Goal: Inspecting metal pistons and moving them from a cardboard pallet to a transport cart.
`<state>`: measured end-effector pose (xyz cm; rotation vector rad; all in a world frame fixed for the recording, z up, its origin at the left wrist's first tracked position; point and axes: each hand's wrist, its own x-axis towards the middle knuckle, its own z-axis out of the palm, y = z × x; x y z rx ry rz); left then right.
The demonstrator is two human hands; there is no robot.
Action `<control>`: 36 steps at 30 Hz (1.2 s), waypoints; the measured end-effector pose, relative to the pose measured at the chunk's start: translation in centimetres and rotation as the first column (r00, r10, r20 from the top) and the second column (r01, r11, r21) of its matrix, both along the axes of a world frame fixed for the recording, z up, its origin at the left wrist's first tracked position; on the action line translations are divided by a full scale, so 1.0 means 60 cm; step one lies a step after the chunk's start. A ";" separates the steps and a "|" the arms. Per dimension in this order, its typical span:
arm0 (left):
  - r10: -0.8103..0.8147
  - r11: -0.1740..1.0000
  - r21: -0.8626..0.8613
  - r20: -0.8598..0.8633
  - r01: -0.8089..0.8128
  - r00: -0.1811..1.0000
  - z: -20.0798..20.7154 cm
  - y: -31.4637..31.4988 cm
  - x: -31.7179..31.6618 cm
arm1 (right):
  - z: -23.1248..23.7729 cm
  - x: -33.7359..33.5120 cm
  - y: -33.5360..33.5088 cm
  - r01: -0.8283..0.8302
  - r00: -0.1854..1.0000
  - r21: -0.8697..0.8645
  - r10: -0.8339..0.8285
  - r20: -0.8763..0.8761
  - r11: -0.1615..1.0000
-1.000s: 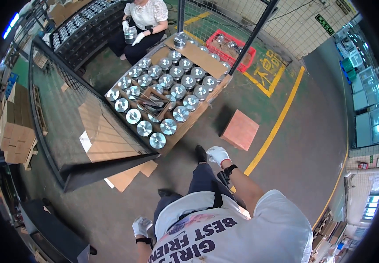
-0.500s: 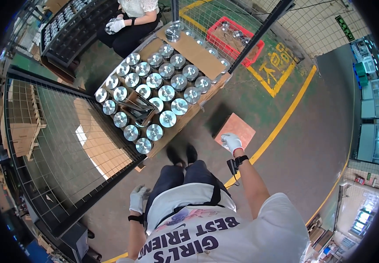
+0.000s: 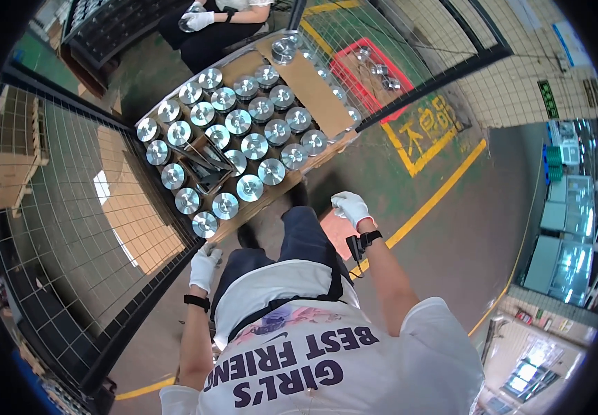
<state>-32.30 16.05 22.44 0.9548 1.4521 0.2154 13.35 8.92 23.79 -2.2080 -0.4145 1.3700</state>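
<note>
Both my hands wear white gloves and carry nothing that I can see. My left hand (image 3: 205,269) hangs loosely open beside my left thigh, near the front corner of the cage panel. Ahead of my right thigh is my right hand (image 3: 351,208), its fingers loosely bent, above a pinkish square board (image 3: 338,234) on the floor. Before me a large cardboard-topped stack (image 3: 271,197) bears rows of shiny round metal parts (image 3: 254,146). Among them lies a small open cardboard box (image 3: 205,164) with dark pieces in it.
Black-framed wire mesh (image 3: 70,228) stands at my left, and another mesh panel (image 3: 444,69) at the far right. Behind that is a red crate (image 3: 368,79) with metal parts. Across the stack a seated person (image 3: 223,31) holds a metal part in gloved hands. Yellow lines (image 3: 437,190) mark the floor.
I have stepped closer to the stack. My left hand has swung forward, and my right hand has moved up and slightly left. The pinkish board now lies nearer my legs, partly covered.
</note>
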 end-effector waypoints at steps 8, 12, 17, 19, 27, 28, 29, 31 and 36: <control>0.364 0.931 -0.022 -0.052 -0.365 0.930 -0.023 -0.038 0.113 | -0.090 0.140 0.158 -0.305 0.947 -0.052 0.297 -0.123 0.951; 0.551 0.816 -0.156 -0.080 -0.557 0.830 -0.003 -0.088 0.190 | -0.147 0.200 0.242 -0.650 0.760 -0.028 0.647 -0.067 0.760; 0.614 0.776 -0.181 -0.005 -0.604 0.789 0.037 -0.097 0.300 | -0.149 0.253 0.308 -0.690 0.719 -0.117 0.695 0.005 0.714; 0.636 0.760 -0.191 0.022 -0.621 0.772 0.045 -0.100 0.330 | -0.158 0.270 0.317 -0.748 0.650 -0.145 0.759 0.038 0.648; 0.613 0.789 -0.134 0.120 -0.599 0.781 0.006 -0.113 0.336 | -0.188 0.249 0.301 -0.863 0.407 -0.207 0.877 0.256 0.461; 0.614 0.789 -0.139 0.126 -0.599 0.779 0.004 -0.111 0.336 | -0.188 0.246 0.301 -0.879 0.351 -0.187 0.862 0.365 0.438; 0.610 0.792 -0.142 0.149 -0.594 0.778 0.001 -0.112 0.330 | -0.186 0.236 0.300 -0.866 0.349 -0.235 0.871 0.345 0.441; 0.621 0.784 -0.153 0.203 -0.602 0.757 -0.012 -0.117 0.325 | -0.183 0.218 0.297 -0.878 0.305 -0.236 0.868 0.393 0.415; 0.695 0.717 -0.143 0.221 -0.682 0.685 -0.043 -0.103 0.340 | -0.231 0.189 0.307 -0.894 0.040 -0.371 0.868 0.495 0.252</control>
